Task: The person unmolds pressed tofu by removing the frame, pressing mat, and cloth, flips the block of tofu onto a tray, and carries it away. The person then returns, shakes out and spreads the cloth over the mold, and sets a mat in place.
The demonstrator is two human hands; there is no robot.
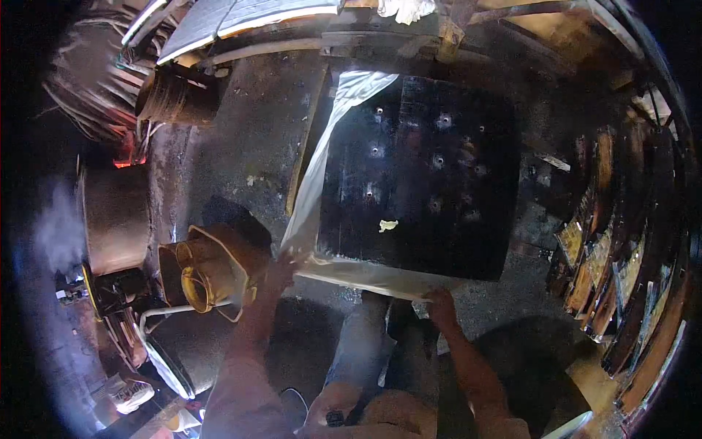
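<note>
A large dark square board (417, 175) with several small pale-ringed holes lies flat in front of me. A thin pale sheet (322, 161) shows along its left and near edges; I cannot tell whether it is cloth or plastic. My left hand (284, 269) is closed on the sheet near the board's near left corner. Farther right, my right hand (441, 306) grips the sheet's near edge. The sheet is drawn out between both hands. A small yellowish scrap (388, 226) rests on the board.
Rusty yellow metal buckets (201, 271) stand left of my left arm. Behind them are a large metal drum (113, 216) and a rusty can (175, 99). Stacked wooden strips (603, 249) lie at the right. A wooden batten (307, 146) runs along the board's left side.
</note>
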